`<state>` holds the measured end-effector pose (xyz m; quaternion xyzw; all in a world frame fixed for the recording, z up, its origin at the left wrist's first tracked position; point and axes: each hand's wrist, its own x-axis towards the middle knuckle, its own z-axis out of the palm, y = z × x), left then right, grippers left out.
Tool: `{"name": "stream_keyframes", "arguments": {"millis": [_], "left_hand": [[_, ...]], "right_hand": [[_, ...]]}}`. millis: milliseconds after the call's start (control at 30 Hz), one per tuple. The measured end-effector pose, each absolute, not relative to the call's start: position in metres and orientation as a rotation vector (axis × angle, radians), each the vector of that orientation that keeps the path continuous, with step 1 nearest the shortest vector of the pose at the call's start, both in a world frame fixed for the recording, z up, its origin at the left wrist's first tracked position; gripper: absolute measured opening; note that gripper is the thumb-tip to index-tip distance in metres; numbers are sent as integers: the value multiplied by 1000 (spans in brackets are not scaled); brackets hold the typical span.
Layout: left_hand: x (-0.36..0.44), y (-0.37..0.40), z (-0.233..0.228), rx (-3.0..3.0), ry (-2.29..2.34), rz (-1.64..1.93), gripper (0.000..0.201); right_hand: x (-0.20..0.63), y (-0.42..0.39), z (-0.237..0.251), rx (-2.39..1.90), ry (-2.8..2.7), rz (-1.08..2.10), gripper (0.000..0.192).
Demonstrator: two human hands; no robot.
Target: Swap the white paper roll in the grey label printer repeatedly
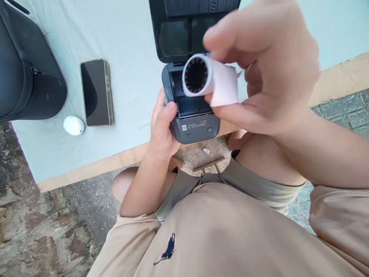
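Observation:
A small dark grey label printer (196,132) sits at the table's front edge with its lid (174,40) swung up and back, so its inner bay shows. My left hand (164,129) grips the printer's left side, thumb on the upper rim. Above the bay, my right hand (271,65) pinches a white paper roll (225,82) between thumb and fingers. The roll's hollow core, dark and ridged inside, points to the left. A loose flap of its paper hangs down near the fingertips. Part of the bay is hidden behind the roll.
On the white-covered table (129,77), a smartphone (96,92) lies left of the printer. Beside it are a white earbud case (73,125) and a large black bag (29,69). Below the table edge, a paper scrap (206,151) lies on the ground.

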<state>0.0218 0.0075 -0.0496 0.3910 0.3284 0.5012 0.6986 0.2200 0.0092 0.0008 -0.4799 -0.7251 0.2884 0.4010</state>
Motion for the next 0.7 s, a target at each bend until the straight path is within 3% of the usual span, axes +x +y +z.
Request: {"name": "stream_keyframes", "arguments": {"millis": [267,500,700], "left_hand": [[27,-1,-38,873,777,1128,40],[28,-4,-29,779,737,1110,30],[22,3,-46,776,666,1114,45]], "right_hand": [[210,16,4,-1238,-2081,295,29],[208,19,-7,-1011,-2225,-86,19],[203,14,-16,-749,-2149,-72,12]]}}
